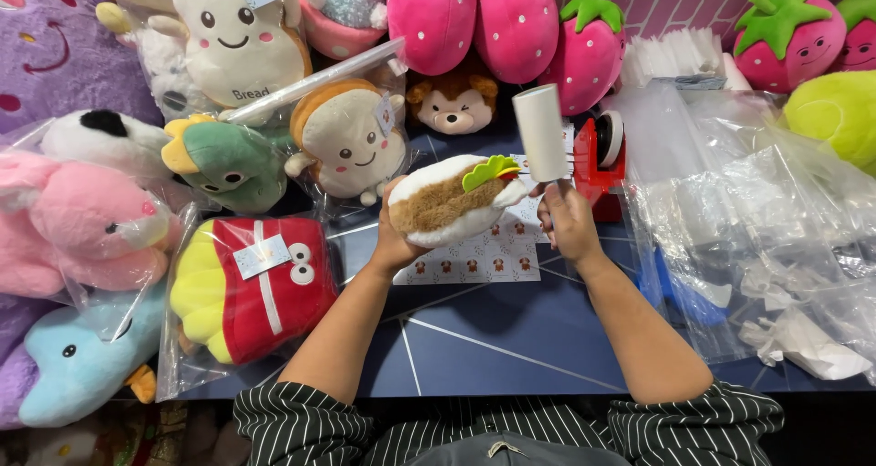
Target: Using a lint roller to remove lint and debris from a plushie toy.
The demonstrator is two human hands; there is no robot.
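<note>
Between hands: left [394, 240] grips plush [452, 201], right [568, 221] roller [540, 133].

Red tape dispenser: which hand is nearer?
Right. The right hand, holding the lint roller, sits just beside the red tape dispenser; the left hand cups the plush sandwich farther away.

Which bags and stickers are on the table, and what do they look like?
Clear plastic bag around red-and-yellow fries plush, left, white rectangular label.
White sticker sheet, centre, rows of small brown pictures.
Clear bag around toast plush, small white tag.
Pile of empty clear bags, right.
</note>
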